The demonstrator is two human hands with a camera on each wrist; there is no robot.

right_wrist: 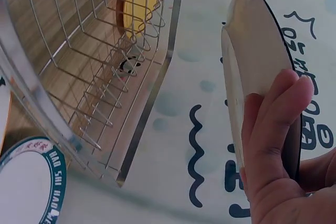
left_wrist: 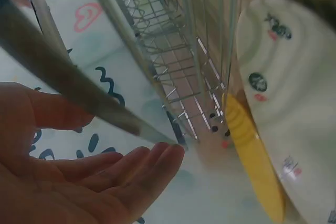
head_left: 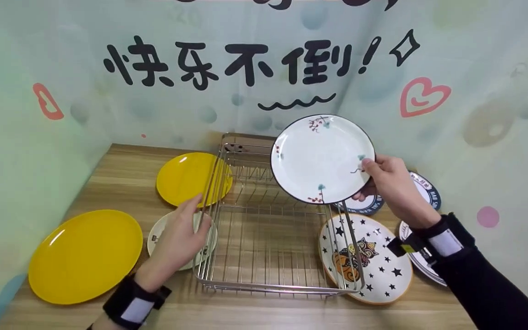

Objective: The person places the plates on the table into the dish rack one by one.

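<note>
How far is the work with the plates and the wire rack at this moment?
Nothing looks done: the wire dish rack holds no plate. In hand: the right hand pinches the white floral plate above the rack, while the left hand touches its left rim. Left on the table: two yellow plates, a star-patterned plate and others.

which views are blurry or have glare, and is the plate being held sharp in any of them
Head view: evenly lit and mostly sharp; the white plate in the right hand is crisp, with small glare spots on the yellow plate. Left wrist view: dim, the left hand and rack bar soft. Right wrist view: the plate edge is fairly clear, the wire rack slightly soft.
</note>
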